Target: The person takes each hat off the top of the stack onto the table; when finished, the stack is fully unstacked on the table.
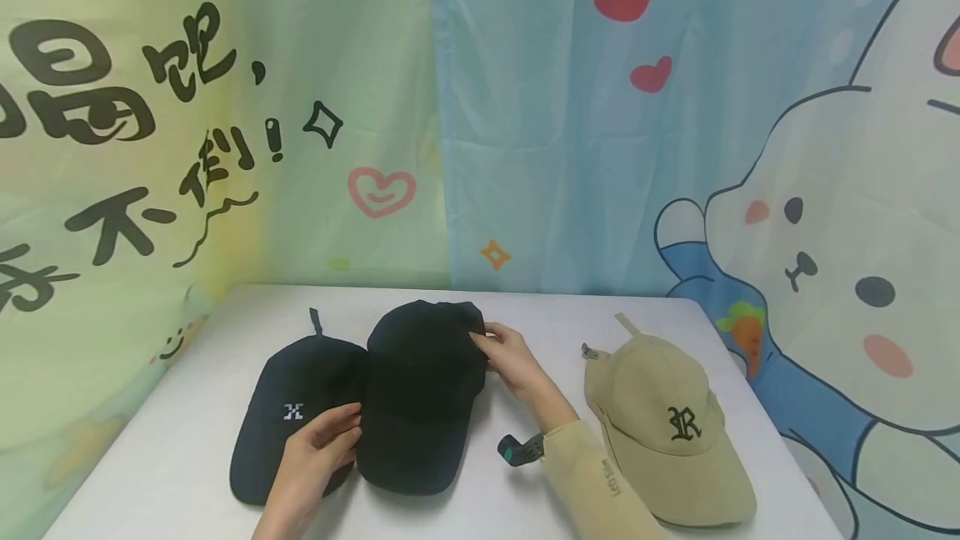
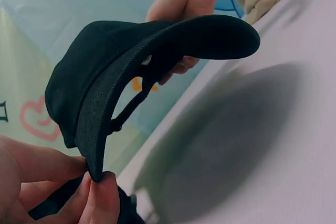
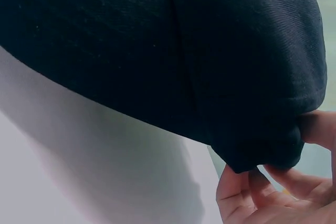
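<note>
Dark cap [image 1: 288, 373] lies near the held black cap [image 1: 422, 390] — beige cap [image 1: 660, 407] apart.

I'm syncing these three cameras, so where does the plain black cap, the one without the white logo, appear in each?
Head: plain black cap in the lower half, slightly left of centre.
Left wrist: upper left and middle, sloping toward the lower left.
Right wrist: fills most of the upper part.
Shared landmark: the right grip, holding it.

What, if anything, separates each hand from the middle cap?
Nothing visible does: the left hand pinches the brim of the middle cap, and the right hand grips the edge of its crown.
</note>
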`<state>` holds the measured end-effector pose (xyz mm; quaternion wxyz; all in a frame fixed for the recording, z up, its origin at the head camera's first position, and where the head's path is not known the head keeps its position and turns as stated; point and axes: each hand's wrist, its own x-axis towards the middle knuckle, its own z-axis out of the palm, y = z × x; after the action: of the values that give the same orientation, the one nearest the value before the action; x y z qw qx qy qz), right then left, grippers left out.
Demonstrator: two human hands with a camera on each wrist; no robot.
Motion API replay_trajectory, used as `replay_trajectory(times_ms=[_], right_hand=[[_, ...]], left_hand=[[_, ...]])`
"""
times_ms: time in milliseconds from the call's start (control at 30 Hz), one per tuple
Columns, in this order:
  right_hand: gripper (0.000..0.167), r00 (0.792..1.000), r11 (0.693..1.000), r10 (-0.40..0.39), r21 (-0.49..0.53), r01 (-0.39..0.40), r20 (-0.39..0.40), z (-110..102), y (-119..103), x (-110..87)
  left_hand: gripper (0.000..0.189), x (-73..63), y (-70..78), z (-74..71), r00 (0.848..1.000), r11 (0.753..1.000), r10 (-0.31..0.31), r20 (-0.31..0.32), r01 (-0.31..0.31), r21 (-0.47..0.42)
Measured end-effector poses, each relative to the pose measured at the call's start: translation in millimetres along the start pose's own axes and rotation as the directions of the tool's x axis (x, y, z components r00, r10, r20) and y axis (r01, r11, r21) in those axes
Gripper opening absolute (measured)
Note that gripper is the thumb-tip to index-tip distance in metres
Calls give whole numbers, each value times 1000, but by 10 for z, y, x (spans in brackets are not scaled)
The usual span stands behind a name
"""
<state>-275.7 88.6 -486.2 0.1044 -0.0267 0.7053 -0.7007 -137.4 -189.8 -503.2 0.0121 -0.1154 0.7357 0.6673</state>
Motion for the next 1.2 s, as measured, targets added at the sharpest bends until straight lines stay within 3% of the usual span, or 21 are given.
replay_trajectory(times_ms=[433,800,1200], right_hand=[[46,999,999,-24,-21,25,35,128,78,-5],[48,1000,1000,-14,-22,15,19,162,184,-15],[49,1000,1000,-7,7,7,-5,159,337,-62]], left_hand=[[39,-22,-29,-71,998,990,21,-54,-13,140],[35,-90,-27,-37,984,931,158,-88,-119,345],[36,-102,-68,9,974,909,181,-137,-112,402]])
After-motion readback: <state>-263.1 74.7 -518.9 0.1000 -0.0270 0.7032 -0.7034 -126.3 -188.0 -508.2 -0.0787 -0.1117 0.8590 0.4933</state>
